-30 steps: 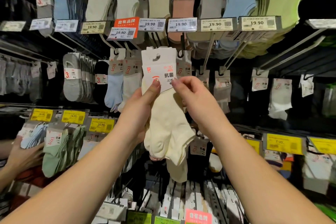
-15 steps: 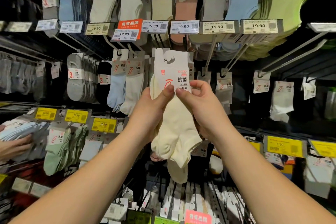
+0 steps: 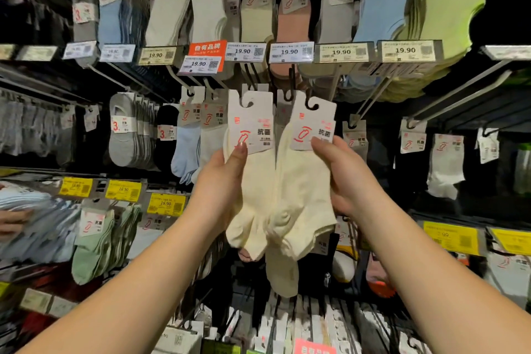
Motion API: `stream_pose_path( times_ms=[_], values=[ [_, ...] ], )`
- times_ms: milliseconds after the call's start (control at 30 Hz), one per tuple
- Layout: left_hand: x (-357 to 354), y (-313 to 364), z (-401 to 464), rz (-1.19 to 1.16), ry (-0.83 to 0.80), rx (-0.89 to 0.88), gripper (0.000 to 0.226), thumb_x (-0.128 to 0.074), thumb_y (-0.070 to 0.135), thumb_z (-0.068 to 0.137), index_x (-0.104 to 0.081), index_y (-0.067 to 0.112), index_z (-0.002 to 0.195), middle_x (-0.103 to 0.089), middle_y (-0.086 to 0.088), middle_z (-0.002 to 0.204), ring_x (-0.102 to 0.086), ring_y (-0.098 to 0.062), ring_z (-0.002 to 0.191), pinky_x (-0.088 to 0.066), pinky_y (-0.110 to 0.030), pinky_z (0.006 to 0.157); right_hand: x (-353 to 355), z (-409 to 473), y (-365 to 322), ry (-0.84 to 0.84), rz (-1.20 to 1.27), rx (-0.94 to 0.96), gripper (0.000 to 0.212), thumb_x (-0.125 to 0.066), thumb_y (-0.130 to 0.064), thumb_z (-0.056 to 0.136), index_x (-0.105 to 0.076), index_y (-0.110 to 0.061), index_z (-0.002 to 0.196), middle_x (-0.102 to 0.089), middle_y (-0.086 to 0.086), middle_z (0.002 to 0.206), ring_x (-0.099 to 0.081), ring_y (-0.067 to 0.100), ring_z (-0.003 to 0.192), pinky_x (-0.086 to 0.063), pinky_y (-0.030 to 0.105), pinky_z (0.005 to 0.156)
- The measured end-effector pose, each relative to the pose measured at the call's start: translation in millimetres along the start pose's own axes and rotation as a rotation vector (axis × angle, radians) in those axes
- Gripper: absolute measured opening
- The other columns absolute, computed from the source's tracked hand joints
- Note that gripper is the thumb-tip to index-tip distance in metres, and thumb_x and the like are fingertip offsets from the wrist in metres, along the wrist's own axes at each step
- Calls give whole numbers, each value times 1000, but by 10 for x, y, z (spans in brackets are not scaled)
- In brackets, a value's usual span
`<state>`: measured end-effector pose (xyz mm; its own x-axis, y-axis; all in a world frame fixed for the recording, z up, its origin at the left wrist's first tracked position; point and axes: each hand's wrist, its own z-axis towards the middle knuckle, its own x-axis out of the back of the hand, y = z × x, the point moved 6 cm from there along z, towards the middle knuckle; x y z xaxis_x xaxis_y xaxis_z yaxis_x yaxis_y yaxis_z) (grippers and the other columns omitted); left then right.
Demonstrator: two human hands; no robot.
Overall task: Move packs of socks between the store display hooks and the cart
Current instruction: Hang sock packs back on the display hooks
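We held two cream packs, left hand [image 3: 227, 181] pinching one pack [image 3: 253, 175], right hand [image 3: 344, 178] the other [image 3: 304, 181], near the hook [image 3: 291, 86]; a misaligned card hole risked a drop.

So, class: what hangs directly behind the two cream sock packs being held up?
Between the cream packs, a black hook and a sliver of another card show; below them a pink toe peeks out. The rest there is covered.

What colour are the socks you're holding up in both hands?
Cream, a pale yellowish white, on both sock packs; the head view shows it clearly.
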<state>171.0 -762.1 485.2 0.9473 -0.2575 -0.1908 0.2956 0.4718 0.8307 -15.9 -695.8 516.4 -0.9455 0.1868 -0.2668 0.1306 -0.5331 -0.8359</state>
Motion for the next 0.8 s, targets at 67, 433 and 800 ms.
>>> stream_pose_path(
  times_ms=[67, 433, 800],
  values=[
    [92, 85, -3, 6, 24, -48, 38, -55, 58, 93, -63, 28, 116, -75, 7, 107, -72, -15, 100, -59, -37, 88, 78, 131, -76, 17, -92, 37, 20, -54, -17, 103, -58, -16, 122, -77, 5, 107, -75, 22, 97, -59, 38, 76],
    [92, 208, -41, -145, 3, -41, 33, -50, 36, 104, -60, 16, 129, -74, 0, 116, -71, -18, 108, -54, -43, 98, -205, 719, -494, 67, -587, 260, 22, -48, -36, 105, -55, -20, 119, -69, -8, 107, -67, 11, 99, -52, 26, 75],
    [0, 289, -91, -192, -67, -23, 32, -48, 33, 105, -61, 12, 126, -77, 1, 109, -74, -13, 98, -60, -24, 78, -138, 1106, -289, 115, -646, 134, 39, -48, -43, 103, -56, -15, 129, -68, 3, 118, -66, 23, 107, -53, 41, 97]
  ],
)
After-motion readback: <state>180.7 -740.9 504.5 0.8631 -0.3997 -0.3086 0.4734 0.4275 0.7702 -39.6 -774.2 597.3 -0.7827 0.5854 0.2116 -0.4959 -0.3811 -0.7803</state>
